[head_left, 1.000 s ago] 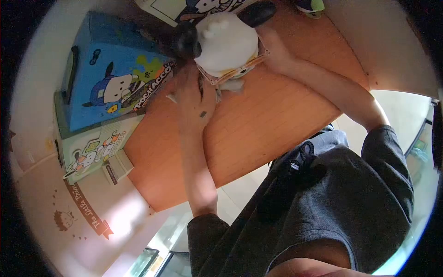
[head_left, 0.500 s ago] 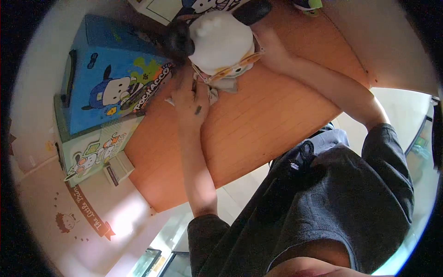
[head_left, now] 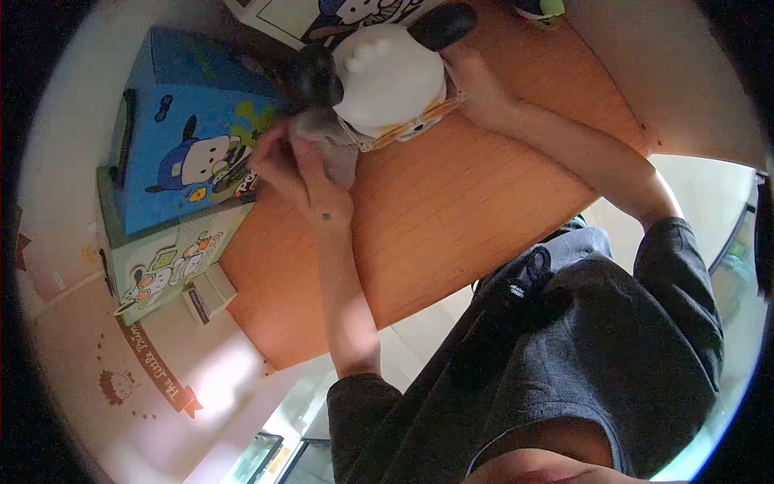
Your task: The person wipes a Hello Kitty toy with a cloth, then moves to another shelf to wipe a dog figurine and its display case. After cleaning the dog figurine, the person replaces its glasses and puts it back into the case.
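A white figure with a rounded head (head_left: pixel 391 77) and black ears stands on the wooden desk (head_left: pixel 427 218), with orange-rimmed glasses (head_left: pixel 411 125) at its front. My right hand (head_left: pixel 476 89) grips the right side of the figure, its fingertips partly hidden behind it. Left of the figure, my left hand (head_left: pixel 298 169) is closed on a pale grey-white cloth (head_left: pixel 334 153), which hangs between the hand and the figure. The fingers of my left hand are slightly blurred.
A blue box with a cartoon dog (head_left: pixel 193 153) rests on a pale green box (head_left: pixel 165 262) at the left. Behind the figure is another white box (head_left: pixel 278 16). A small green and black object (head_left: pixel 540 10) lies at the far edge. A small white box (head_left: pixel 210 294) is at the lower left.
My left hand has drawn away from the figure's front toward the left, and the cloth has moved with it. My right hand remains on the figure, which has shifted very slightly.
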`<state>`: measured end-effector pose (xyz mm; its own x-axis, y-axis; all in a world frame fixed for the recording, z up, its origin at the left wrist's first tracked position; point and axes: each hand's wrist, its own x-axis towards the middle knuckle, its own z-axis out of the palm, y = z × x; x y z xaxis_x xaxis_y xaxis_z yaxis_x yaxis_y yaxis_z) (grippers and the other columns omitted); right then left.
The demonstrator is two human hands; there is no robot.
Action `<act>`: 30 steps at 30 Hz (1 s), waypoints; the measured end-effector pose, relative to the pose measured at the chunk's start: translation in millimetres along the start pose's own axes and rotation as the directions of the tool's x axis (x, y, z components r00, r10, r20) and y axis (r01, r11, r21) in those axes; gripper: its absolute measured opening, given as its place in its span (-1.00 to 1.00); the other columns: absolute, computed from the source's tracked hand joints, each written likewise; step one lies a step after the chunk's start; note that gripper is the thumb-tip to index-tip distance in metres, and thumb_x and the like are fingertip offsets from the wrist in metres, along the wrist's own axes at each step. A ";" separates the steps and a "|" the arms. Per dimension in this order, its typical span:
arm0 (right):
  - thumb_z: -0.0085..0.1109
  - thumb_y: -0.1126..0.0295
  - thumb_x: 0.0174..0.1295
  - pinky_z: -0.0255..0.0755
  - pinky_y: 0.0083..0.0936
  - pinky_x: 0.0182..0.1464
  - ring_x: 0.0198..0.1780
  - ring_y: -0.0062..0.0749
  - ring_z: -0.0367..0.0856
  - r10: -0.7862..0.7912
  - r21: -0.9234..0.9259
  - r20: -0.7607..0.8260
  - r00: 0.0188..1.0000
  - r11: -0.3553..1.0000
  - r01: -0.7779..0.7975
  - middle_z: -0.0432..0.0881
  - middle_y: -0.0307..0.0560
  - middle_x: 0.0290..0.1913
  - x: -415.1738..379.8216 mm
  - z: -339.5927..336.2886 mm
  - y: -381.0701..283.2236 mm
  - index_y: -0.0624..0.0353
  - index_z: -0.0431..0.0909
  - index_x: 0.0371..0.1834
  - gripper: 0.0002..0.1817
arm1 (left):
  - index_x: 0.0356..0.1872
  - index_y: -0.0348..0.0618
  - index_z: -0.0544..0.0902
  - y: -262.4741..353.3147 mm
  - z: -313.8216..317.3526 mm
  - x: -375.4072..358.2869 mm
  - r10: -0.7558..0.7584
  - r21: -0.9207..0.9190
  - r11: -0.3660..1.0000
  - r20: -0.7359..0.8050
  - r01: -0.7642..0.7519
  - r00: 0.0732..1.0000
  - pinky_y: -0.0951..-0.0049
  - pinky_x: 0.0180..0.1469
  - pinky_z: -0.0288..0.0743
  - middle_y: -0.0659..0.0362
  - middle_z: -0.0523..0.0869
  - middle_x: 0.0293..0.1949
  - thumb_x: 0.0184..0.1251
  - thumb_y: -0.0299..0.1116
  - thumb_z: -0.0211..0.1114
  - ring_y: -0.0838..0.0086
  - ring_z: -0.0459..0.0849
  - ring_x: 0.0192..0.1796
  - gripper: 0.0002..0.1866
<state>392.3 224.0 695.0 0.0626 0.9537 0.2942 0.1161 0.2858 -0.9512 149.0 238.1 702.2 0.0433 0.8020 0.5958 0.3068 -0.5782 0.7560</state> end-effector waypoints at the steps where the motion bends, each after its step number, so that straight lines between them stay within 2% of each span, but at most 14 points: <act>1: 0.08 0.46 0.43 0.44 -0.30 0.32 0.27 -0.19 0.60 0.065 -0.046 0.024 0.998 0.997 -0.063 0.65 0.11 0.26 0.0 -1.3 -4.0 0.26 0.56 0.27 -0.64 | 0.22 -0.30 0.38 2.4 1.8 1.8 0.042 -0.138 0.989 -0.136 -0.061 0.990 0.25 0.32 0.34 -0.02 0.50 0.19 0.58 -0.27 0.16 0.26 0.50 0.18 -0.62; 5: 0.07 0.47 0.45 0.46 -0.32 0.32 0.26 -0.29 0.60 0.047 0.058 0.079 0.996 0.997 -0.052 0.67 0.03 0.24 4.3 -2.5 10.1 0.23 0.54 0.30 -0.62 | 0.17 -0.30 0.42 19.2 4.9 0.4 -0.036 -0.149 0.989 -0.101 0.020 0.994 0.32 0.22 0.42 0.01 0.56 0.11 0.47 -0.49 0.19 0.32 0.55 0.09 -0.69; 7: 0.04 0.51 0.47 0.46 -0.32 0.33 0.25 -0.35 0.59 0.052 -0.020 0.095 0.994 0.999 -0.050 0.68 -0.01 0.22 6.1 -3.7 13.6 0.25 0.52 0.33 -0.61 | 0.13 -0.29 0.49 22.3 0.7 4.4 -0.039 0.147 0.989 0.360 -0.015 0.932 0.38 0.12 0.47 0.03 0.62 0.03 0.42 -0.57 0.16 0.36 0.58 0.01 -0.71; 10: -0.24 0.21 0.61 0.38 -0.28 0.39 0.20 -0.24 0.63 0.164 0.166 -0.059 0.985 0.974 -0.153 0.72 0.03 0.19 4.9 10.4 11.3 0.24 0.58 0.27 -0.54 | 0.12 -0.27 0.53 19.4 0.2 7.0 -0.058 0.083 0.996 0.357 0.030 0.932 0.42 0.12 0.47 0.04 0.64 -0.02 0.35 -0.60 0.16 0.39 0.58 0.02 -0.68; 11: -0.24 0.21 0.61 0.38 -0.28 0.39 0.20 -0.24 0.63 0.163 0.167 -0.062 0.985 0.974 -0.151 0.72 0.03 0.19 3.8 7.1 8.8 0.24 0.58 0.27 -0.54 | 0.12 -0.27 0.53 20.4 0.7 7.9 -0.055 0.082 0.996 0.358 0.028 0.932 0.42 0.12 0.47 0.04 0.64 -0.02 0.35 -0.60 0.16 0.39 0.58 0.02 -0.68; 13: 0.03 0.52 0.45 0.46 -0.32 0.32 0.25 -0.30 0.60 0.027 -0.143 0.010 1.000 0.989 -0.025 0.67 0.09 0.24 -0.4 -1.9 4.6 0.31 0.51 0.32 -0.61 | 0.15 -0.28 0.52 23.8 0.8 7.4 -0.157 0.101 0.986 0.343 0.130 0.926 0.38 0.12 0.48 0.03 0.65 -0.02 0.32 -0.57 0.22 0.39 0.60 0.03 -0.64; 17: 0.03 0.51 0.45 0.48 -0.31 0.29 0.21 -0.25 0.64 0.015 0.042 0.060 0.998 0.999 -0.018 0.69 0.14 0.20 3.1 0.8 6.7 0.30 0.51 0.32 -0.60 | 0.14 -0.27 0.53 23.1 1.7 4.6 -0.116 0.217 0.976 0.365 0.037 0.924 0.37 0.09 0.52 0.00 0.67 -0.07 0.30 -0.55 0.27 0.35 0.64 0.00 -0.63; 19: -0.25 0.23 0.62 0.41 -0.30 0.36 0.17 -0.29 0.64 0.166 0.010 -0.043 0.985 0.986 -0.165 0.72 0.01 0.18 0.7 7.7 -14.6 0.26 0.59 0.24 -0.55 | 0.08 -0.25 0.55 31.9 3.7 6.5 -0.185 0.136 0.980 0.360 0.145 0.915 0.32 0.01 0.56 -0.01 0.70 -0.15 0.27 -0.52 0.33 0.25 0.69 -0.10 -0.65; 20: -0.25 0.23 0.62 0.41 -0.30 0.36 0.17 -0.29 0.64 0.165 0.009 -0.043 0.985 0.986 -0.165 0.72 0.01 0.18 1.3 5.9 -7.8 0.26 0.59 0.24 -0.55 | 0.08 -0.25 0.55 31.9 3.2 6.6 -0.184 0.135 0.980 0.359 0.144 0.915 0.32 0.01 0.56 -0.01 0.70 -0.15 0.27 -0.52 0.33 0.25 0.69 -0.10 -0.65; 22: 0.03 0.51 0.44 0.54 -0.28 0.20 0.11 -0.25 0.68 -0.181 0.049 0.020 0.983 0.983 0.180 0.72 0.08 0.10 6.4 2.3 2.7 0.31 0.53 0.26 -0.65 | 0.01 -0.23 0.59 30.1 2.2 8.0 -0.094 0.256 0.967 0.341 0.003 0.935 0.28 -0.07 0.58 0.00 0.72 -0.22 0.27 -0.48 0.37 0.18 0.70 -0.20 -0.70; 23: 0.03 0.51 0.44 0.54 -0.28 0.20 0.11 -0.25 0.68 -0.182 0.050 0.022 0.983 0.982 0.181 0.72 0.08 0.10 4.1 1.0 6.8 0.31 0.53 0.26 -0.65 | 0.01 -0.23 0.59 26.5 2.1 7.9 -0.094 0.258 0.966 0.339 0.003 0.936 0.28 -0.07 0.58 0.00 0.72 -0.22 0.27 -0.48 0.37 0.18 0.70 -0.20 -0.70; 25: 0.03 0.51 0.44 0.54 -0.29 0.17 0.08 -0.27 0.67 0.083 -0.038 0.005 0.997 0.996 -0.083 0.72 0.05 0.07 3.4 -0.3 -6.5 0.31 0.53 0.23 -0.67 | -0.07 -0.21 0.62 17.5 2.9 7.6 0.001 0.191 0.980 0.279 -0.056 0.960 0.28 -0.11 0.58 0.01 0.74 -0.25 0.26 -0.46 0.39 0.21 0.71 -0.23 -0.76; 29: 0.02 0.50 0.46 0.55 -0.33 0.16 0.09 -0.31 0.66 0.046 -0.122 0.023 0.999 0.992 -0.043 0.72 0.04 0.07 7.4 -2.5 21.3 0.30 0.53 0.25 -0.66 | -0.06 -0.22 0.65 13.8 -0.5 6.3 -0.022 0.267 0.962 0.263 -0.051 0.965 0.30 -0.09 0.58 0.00 0.74 -0.26 0.34 -0.39 0.39 0.21 0.71 -0.22 -0.78; 30: 0.01 0.49 0.48 0.55 -0.34 0.16 0.09 -0.33 0.65 -0.086 -0.116 0.005 0.996 0.990 0.086 0.72 0.03 0.08 5.7 -1.4 16.8 0.30 0.53 0.25 -0.67 | -0.05 -0.23 0.66 13.6 2.0 4.6 -0.049 0.263 0.965 0.183 -0.001 0.982 0.29 -0.08 0.58 -0.01 0.74 -0.26 0.38 -0.35 0.38 0.20 0.71 -0.21 -0.77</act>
<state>396.0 234.1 680.9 0.0474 0.9260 0.3745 0.2352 0.3540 -0.9052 155.3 234.2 714.7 0.2018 0.8432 0.4984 0.5463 -0.5192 0.6572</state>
